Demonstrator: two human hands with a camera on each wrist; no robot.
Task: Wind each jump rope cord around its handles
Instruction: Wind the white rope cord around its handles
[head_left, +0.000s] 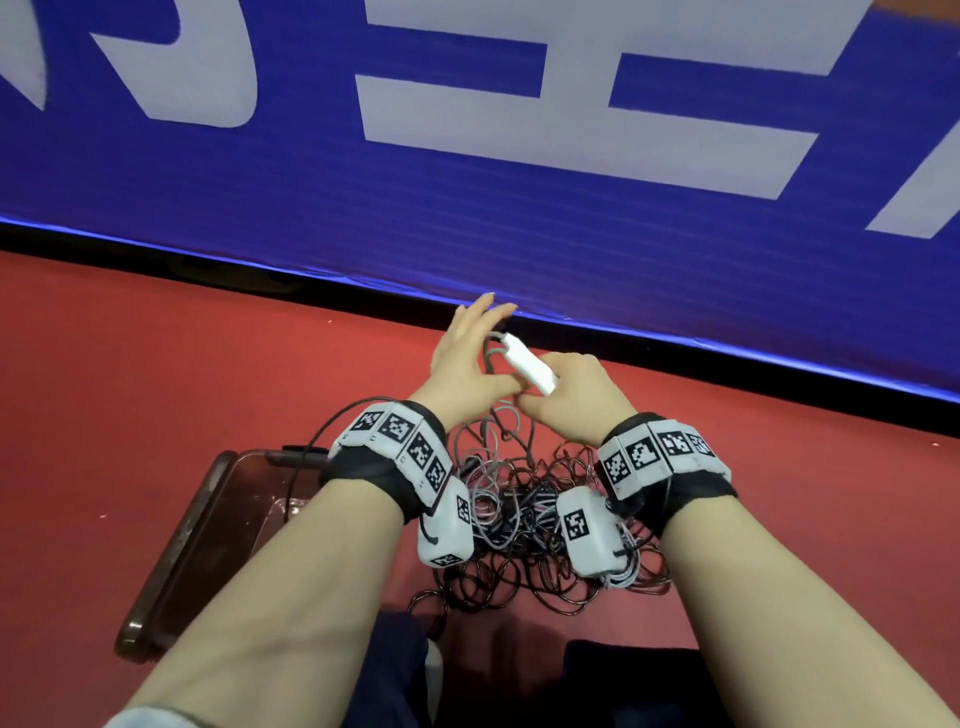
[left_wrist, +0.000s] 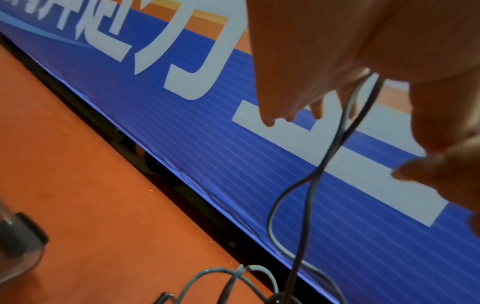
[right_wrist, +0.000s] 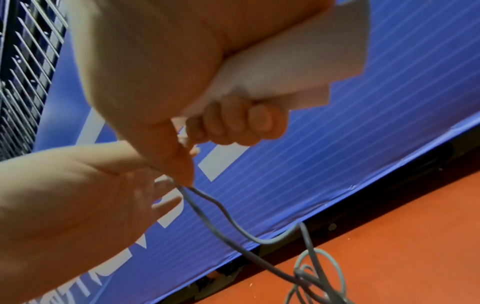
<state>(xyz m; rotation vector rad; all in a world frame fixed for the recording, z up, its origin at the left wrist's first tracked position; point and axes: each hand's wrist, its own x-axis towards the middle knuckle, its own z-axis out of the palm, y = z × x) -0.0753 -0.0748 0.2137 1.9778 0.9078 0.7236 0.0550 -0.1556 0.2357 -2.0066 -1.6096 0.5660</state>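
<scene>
My right hand (head_left: 576, 395) grips a white jump rope handle (head_left: 530, 364) that points away and to the left; in the right wrist view its fingers curl round the handle (right_wrist: 272, 67). A grey cord (head_left: 491, 348) leaves the handle's far tip and loops back to my left hand (head_left: 470, 358). That hand's fingers are stretched out, while its thumb holds the cord against the hand, where two strands of cord (left_wrist: 345, 131) hang down. Below my wrists lies a tangled pile of dark and grey cords (head_left: 519, 519) on the floor.
A blue banner with white letters (head_left: 467, 208) stands close behind the hands, on a red floor (head_left: 156, 364). A dark clear-topped tray (head_left: 197, 545) lies at the left. My dark-clothed knees (head_left: 623, 686) are at the bottom. A wire rack (right_wrist: 23, 61) shows far left.
</scene>
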